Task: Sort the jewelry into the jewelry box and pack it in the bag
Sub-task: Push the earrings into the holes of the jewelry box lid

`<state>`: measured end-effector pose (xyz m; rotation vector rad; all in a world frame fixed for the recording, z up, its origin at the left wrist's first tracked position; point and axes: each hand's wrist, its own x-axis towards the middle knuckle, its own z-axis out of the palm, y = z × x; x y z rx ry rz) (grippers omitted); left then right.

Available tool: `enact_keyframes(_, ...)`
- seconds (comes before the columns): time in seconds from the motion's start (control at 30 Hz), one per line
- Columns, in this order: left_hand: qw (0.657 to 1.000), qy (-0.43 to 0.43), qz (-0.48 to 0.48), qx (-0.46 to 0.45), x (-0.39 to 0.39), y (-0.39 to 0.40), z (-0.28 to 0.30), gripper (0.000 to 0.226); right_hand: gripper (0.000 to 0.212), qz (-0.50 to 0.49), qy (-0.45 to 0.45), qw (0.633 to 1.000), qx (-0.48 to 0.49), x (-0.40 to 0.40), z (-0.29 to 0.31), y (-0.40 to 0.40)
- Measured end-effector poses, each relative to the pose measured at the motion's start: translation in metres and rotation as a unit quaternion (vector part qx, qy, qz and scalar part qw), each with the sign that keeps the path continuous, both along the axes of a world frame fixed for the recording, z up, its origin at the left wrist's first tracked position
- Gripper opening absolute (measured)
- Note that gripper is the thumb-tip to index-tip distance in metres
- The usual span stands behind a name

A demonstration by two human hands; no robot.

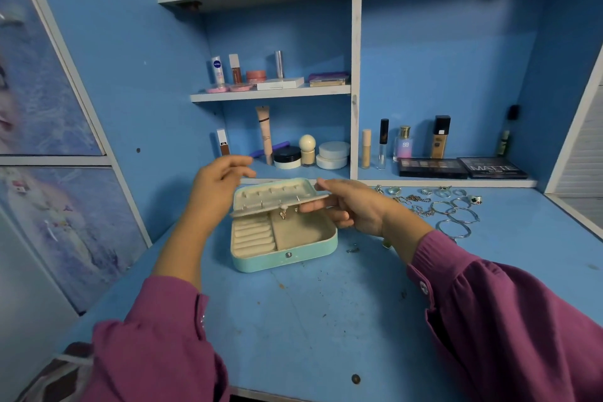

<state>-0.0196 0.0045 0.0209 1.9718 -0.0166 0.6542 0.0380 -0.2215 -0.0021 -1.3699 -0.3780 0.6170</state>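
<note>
While the jewelry box [284, 238] sits open on the counter [326, 303], the right hand [352, 209] pinches its lid [277, 197] between thumb and fingers; the left hand [215, 186] hovers, fingers loosely curled, behind the lid's left end. Jewelry [450, 209] lies right.

One jewelry box [284, 238], mint, lid [277, 197] up. Two hands: left hand [217, 184] just left of lid, right hand [350, 206] at lid's right edge. Right of box: about four silver bangles [456, 215], several rings [440, 191] and chains [414, 202] (too tangled for exact count). Behind box, lower shelf: roughly seven cosmetics [287, 153]. Right of those, five bottles and tubes [404, 143], two eyeshadow palettes [463, 168]. Upper shelf: about nine items [277, 75].
</note>
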Motion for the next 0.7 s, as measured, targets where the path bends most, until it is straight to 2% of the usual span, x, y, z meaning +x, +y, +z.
enact_keyframes(0.03, 0.999, 0.001, 0.014, -0.031, -0.001, 0.007, -0.007, 0.036, 0.021, -0.02, -0.007, 1.0, 0.016, 0.0, 0.0, 0.0)
enact_keyframes(0.17, 0.996, 0.056, 0.015, -0.064, -0.002, 0.027, -0.032, 0.054, 0.019, -0.067, -0.01, 0.995, 0.08, 0.0, 0.001, 0.0)
enact_keyframes(0.27, 0.99, 0.09, -0.005, -0.112, -0.002, 0.034, -0.038, 0.044, 0.017, -0.084, -0.023, 0.991, 0.1, 0.0, -0.002, 0.001)
enact_keyframes(0.33, 0.989, 0.098, -0.017, -0.112, -0.002, 0.036, -0.04, 0.03, 0.022, -0.088, -0.035, 0.989, 0.11, 0.001, -0.004, 0.002)
enact_keyframes(0.43, 0.99, 0.069, -0.012, -0.124, -0.001, 0.032, -0.043, 0.015, 0.023, -0.114, -0.063, 0.986, 0.105, -0.001, -0.007, 0.004)
enact_keyframes(0.5, 0.991, 0.049, 0.001, -0.129, 0.001, 0.029, -0.045, 0.011, 0.02, -0.168, -0.099, 0.98, 0.048, -0.001, -0.011, 0.006)
enact_keyframes(0.57, 0.99, 0.04, 0.012, -0.138, 0.002, 0.026, -0.047, 0.01, 0.019, -0.213, -0.171, 0.96, -0.062, -0.002, -0.016, 0.007)
enact_keyframes(0.63, 0.988, 0.034, 0.022, -0.149, 0.005, 0.026, -0.049, 0.008, 0.019, -0.222, -0.243, 0.928, -0.173, -0.002, -0.021, 0.007)
enact_keyframes(0.7, 0.988, 0.037, 0.029, -0.147, 0.006, 0.025, -0.051, 0.01, 0.02, -0.211, -0.277, 0.902, -0.255, -0.005, -0.023, 0.005)
